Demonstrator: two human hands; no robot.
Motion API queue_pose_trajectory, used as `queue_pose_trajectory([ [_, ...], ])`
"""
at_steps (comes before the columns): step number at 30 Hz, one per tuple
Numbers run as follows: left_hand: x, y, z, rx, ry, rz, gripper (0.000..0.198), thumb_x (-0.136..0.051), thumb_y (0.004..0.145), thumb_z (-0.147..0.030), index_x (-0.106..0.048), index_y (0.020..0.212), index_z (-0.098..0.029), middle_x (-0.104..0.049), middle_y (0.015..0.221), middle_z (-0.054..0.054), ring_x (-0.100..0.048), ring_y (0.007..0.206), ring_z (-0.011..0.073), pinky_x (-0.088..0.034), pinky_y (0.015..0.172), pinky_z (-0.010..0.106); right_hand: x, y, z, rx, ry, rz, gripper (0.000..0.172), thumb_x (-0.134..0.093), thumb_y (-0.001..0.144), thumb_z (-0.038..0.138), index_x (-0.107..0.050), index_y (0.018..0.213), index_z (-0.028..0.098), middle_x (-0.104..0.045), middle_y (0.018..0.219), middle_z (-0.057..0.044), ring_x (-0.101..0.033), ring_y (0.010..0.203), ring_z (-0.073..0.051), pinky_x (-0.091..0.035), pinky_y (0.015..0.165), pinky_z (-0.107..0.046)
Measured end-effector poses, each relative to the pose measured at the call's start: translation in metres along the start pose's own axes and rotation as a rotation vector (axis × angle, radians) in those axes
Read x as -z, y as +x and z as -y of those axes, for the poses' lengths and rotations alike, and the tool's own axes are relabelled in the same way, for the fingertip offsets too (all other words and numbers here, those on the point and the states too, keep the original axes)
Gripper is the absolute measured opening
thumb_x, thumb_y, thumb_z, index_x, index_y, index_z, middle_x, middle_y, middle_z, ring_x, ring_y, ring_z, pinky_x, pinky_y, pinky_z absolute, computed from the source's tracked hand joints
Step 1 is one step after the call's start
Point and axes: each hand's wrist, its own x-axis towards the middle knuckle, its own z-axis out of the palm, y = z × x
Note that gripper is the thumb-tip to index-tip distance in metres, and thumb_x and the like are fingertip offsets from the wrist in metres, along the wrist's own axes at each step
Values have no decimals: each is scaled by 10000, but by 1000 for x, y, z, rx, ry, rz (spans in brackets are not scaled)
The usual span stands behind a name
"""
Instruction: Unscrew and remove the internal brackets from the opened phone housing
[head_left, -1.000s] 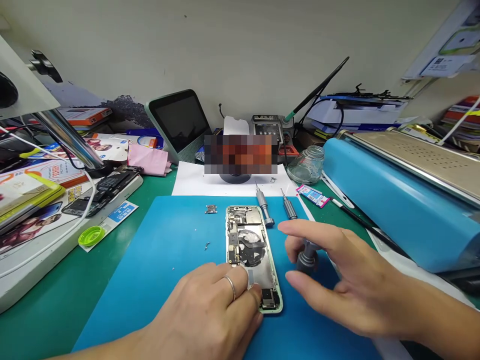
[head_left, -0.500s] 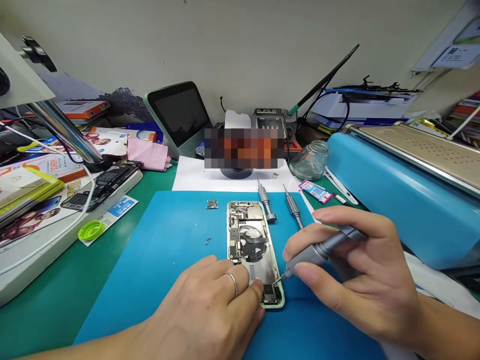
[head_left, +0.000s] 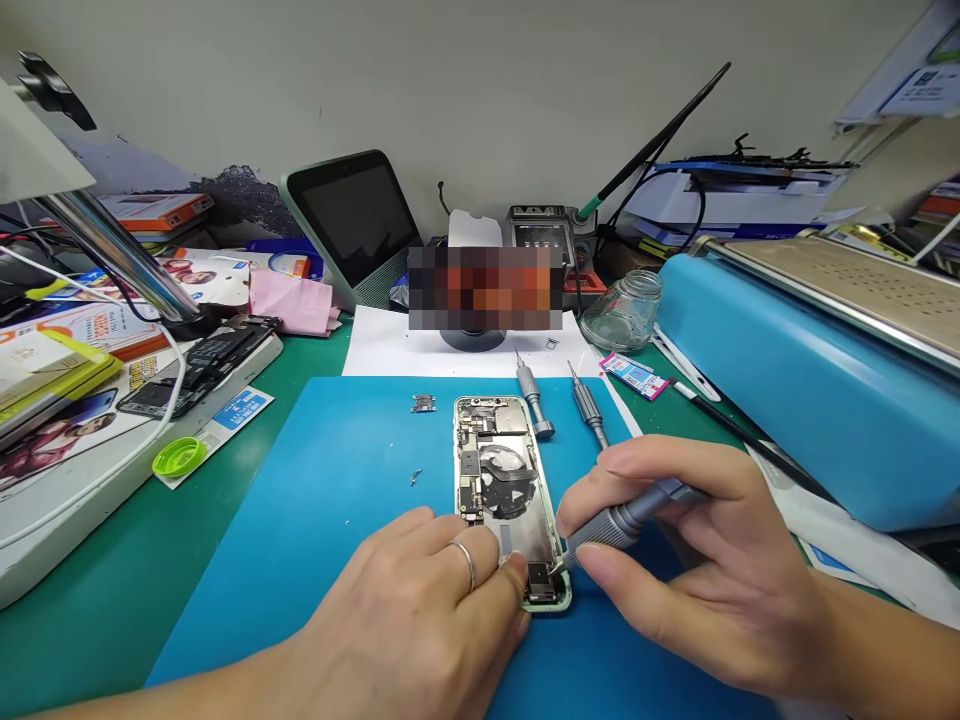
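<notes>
An opened phone with a pale green frame lies on the blue mat, its boards and coil exposed. My left hand, a ring on one finger, rests on the mat with fingers curled against the phone's near left edge, steadying it. My right hand is closed around a grey screwdriver, whose tip touches the phone's near right corner. Two more screwdrivers lie just beyond the phone.
A small part and loose screws lie on the mat. A glass jar, a tablet, a blue machine at right, a disassembled phone and green cap at left surround the work.
My right hand picked up the grey screwdriver from the mat, turned it level and brought its tip onto the phone's near right corner. My left hand stayed on the phone.
</notes>
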Motion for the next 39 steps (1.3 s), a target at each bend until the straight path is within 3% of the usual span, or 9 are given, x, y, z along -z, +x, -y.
queue_pose_trajectory([
  [18, 0, -4, 0, 18, -33, 14, 201, -543, 1070, -168, -727, 996, -139, -638, 730, -5, -573, 586, 170, -405, 493, 352, 2, 0, -3, 24, -21, -11, 643, -645, 902, 14, -414, 1414, 325, -718, 979, 20, -724, 799, -129, -621, 708, -246],
  [25, 2, -2, -1, 76, -86, 29, 187, -549, 1051, -186, -734, 1033, -162, -647, 748, 1, -601, 606, 182, -439, 517, 351, 3, 7, 1, 111, -18, -63, 660, -647, 860, -51, -462, 1402, 278, -722, 955, -3, -746, 791, -132, -643, 711, -230],
  [31, 3, -2, -2, 151, -128, 46, 212, -551, 1044, -217, -675, 875, -190, -657, 771, 14, -645, 662, 189, -484, 564, 337, 2, 7, 1, 102, 17, -86, 695, -648, 857, -65, -459, 1429, 284, -717, 976, -15, -756, 829, -144, -652, 731, -244],
  [39, 3, 0, -2, 129, -122, 24, 196, -552, 1041, -211, -654, 874, -189, -653, 772, 11, -637, 648, 189, -501, 559, 344, 3, 3, -2, 99, -53, -10, 618, -649, 889, 1, -443, 1404, 272, -717, 925, 9, -708, 744, -124, -616, 673, -237],
])
